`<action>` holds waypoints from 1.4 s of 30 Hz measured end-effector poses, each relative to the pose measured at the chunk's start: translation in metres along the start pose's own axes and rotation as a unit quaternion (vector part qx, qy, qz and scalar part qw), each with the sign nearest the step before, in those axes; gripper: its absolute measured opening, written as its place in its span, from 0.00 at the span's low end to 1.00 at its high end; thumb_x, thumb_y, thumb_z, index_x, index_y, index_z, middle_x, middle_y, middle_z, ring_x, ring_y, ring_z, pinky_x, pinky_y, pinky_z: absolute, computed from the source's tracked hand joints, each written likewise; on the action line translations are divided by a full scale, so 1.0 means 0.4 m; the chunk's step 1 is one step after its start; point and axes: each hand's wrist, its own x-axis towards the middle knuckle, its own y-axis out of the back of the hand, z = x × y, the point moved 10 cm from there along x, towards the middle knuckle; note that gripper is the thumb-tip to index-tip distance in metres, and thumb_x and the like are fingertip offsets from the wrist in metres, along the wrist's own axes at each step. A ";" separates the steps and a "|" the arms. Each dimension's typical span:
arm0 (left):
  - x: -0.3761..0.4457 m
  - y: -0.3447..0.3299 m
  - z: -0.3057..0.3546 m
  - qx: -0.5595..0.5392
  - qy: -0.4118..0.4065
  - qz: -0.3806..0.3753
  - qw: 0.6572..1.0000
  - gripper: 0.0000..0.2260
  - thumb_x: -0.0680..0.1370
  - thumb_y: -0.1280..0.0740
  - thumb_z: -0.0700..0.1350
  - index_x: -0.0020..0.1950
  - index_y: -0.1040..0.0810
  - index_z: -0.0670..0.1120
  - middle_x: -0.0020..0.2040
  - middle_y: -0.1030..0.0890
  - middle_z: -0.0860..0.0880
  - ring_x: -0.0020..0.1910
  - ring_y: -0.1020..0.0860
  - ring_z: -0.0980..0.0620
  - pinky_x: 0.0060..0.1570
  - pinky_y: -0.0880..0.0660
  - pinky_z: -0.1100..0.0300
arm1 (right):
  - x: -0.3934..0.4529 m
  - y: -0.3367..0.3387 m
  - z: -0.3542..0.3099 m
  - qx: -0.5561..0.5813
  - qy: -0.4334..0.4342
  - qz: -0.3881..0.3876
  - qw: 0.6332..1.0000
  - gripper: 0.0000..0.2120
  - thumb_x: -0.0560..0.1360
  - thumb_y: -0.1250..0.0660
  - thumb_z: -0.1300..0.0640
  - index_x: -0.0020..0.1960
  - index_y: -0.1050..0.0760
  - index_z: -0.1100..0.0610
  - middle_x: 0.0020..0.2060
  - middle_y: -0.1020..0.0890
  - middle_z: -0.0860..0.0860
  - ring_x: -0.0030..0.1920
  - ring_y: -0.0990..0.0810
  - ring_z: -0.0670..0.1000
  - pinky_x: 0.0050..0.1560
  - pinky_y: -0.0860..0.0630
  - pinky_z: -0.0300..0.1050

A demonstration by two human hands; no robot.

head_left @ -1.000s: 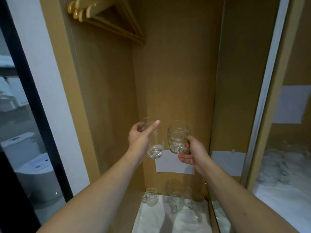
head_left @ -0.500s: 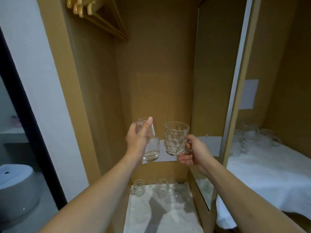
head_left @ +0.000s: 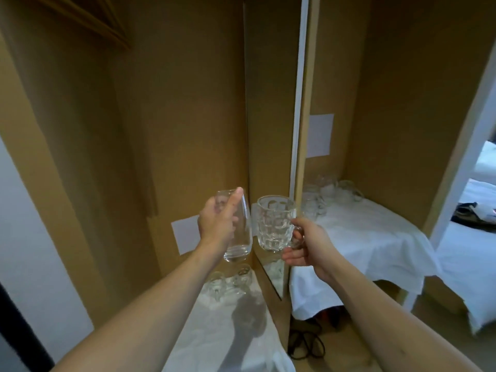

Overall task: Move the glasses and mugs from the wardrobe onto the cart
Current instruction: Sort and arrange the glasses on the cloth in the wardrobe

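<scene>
wardrobe floor [head_left: 228, 331] – white cloth, two glass mugs [head_left: 228, 281] | cart [head_left: 375, 237] – white cloth, clustered glassware [head_left: 327, 194]

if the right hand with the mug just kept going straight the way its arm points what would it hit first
Likely the edge of the wooden divider panel. The right hand holds the dimpled mug by its handle, with the arm pointing up and leftward toward that panel. The mug would touch before the hand. Depth is unclear, so it may pass in front.

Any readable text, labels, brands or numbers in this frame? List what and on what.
None readable.
White sheet on the wardrobe's back wall: blank.
White sheet in the right-hand compartment: blank.
Tall glass in left hand: no marking visible.
Dimpled mug in right hand: no marking visible.
</scene>
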 end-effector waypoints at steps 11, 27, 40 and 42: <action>-0.088 -0.328 -0.032 -0.041 0.047 -0.021 0.998 0.22 0.71 0.26 0.67 0.48 0.25 0.49 0.39 0.25 0.45 0.36 0.27 0.47 0.33 0.30 0.55 | -0.019 0.354 -0.014 -0.007 -0.001 0.040 0.999 0.17 0.77 0.34 0.47 0.37 0.28 0.58 0.39 0.17 0.66 0.34 0.15 0.63 0.32 0.18 0.51; -0.218 -0.740 -0.097 0.015 0.063 -0.034 0.997 0.37 0.62 0.29 0.76 0.54 0.21 0.46 0.43 0.19 0.47 0.40 0.20 0.50 0.40 0.21 0.52 | -0.015 0.773 -0.015 -0.011 -0.042 0.056 0.997 0.18 0.79 0.34 0.46 0.38 0.29 0.59 0.46 0.16 0.69 0.36 0.15 0.62 0.38 0.16 0.52; -0.164 -0.832 -0.178 0.037 0.081 -0.037 0.995 0.29 0.69 0.28 0.71 0.56 0.20 0.48 0.47 0.18 0.51 0.45 0.19 0.50 0.43 0.21 0.54 | 0.066 0.874 0.016 0.002 -0.078 0.074 0.994 0.16 0.78 0.33 0.46 0.43 0.26 0.59 0.43 0.15 0.67 0.37 0.13 0.63 0.39 0.15 0.54; -0.136 -0.856 -0.195 0.028 0.084 -0.043 0.995 0.30 0.69 0.28 0.70 0.56 0.20 0.47 0.45 0.19 0.52 0.42 0.20 0.50 0.40 0.24 0.55 | 0.096 0.885 0.013 -0.006 -0.076 0.078 0.994 0.16 0.78 0.33 0.46 0.42 0.26 0.58 0.41 0.15 0.66 0.37 0.13 0.62 0.37 0.15 0.53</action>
